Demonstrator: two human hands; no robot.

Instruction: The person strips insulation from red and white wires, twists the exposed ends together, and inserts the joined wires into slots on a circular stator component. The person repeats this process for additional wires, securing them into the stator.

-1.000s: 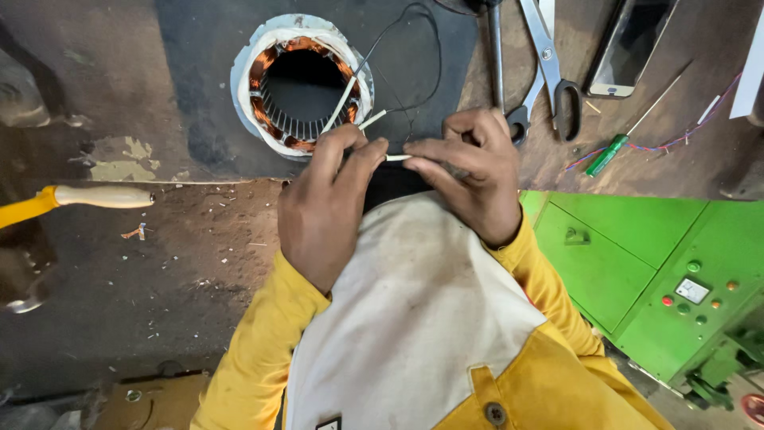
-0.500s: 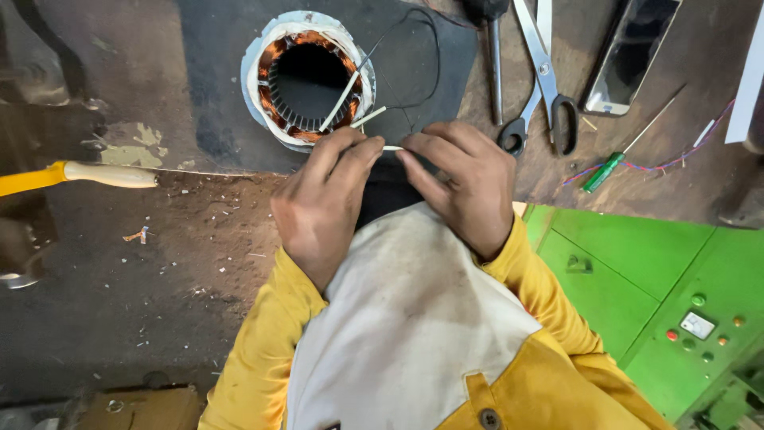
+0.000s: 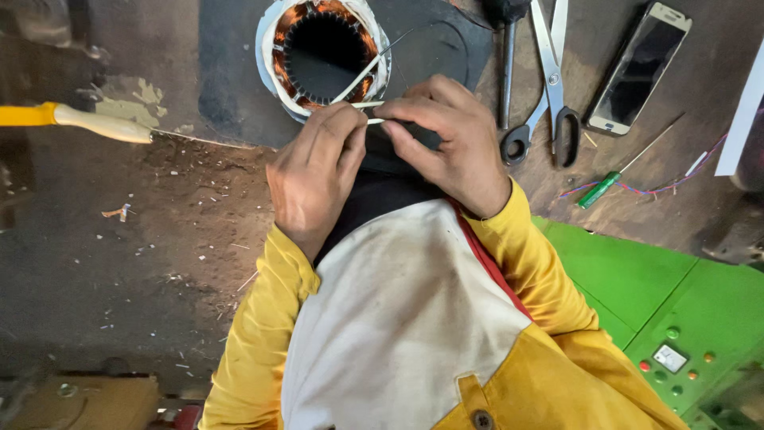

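Note:
My left hand (image 3: 314, 171) and my right hand (image 3: 450, 143) meet in front of my chest, both pinching a thin white sleeve on a wire (image 3: 374, 121) between fingertips. The wire runs from a round motor stator (image 3: 322, 52) with copper windings and white insulation, which lies on a dark mat (image 3: 231, 72) just beyond my hands. Two more thin white sleeved leads stick out of the stator toward my fingers. My yellow sleeves and white vest fill the lower middle of the view.
Scissors (image 3: 549, 72) and a dark-handled tool (image 3: 508, 56) lie right of the stator. A phone (image 3: 637, 68) and a green-handled screwdriver (image 3: 613, 179) lie farther right. A yellow and cream handled tool (image 3: 79, 119) lies at the left. A green control box (image 3: 676, 318) sits at the lower right.
My hands stay together on the thin sleeve, shifting only slightly. The camera has tilted a little, so the stator sits higher in the view.

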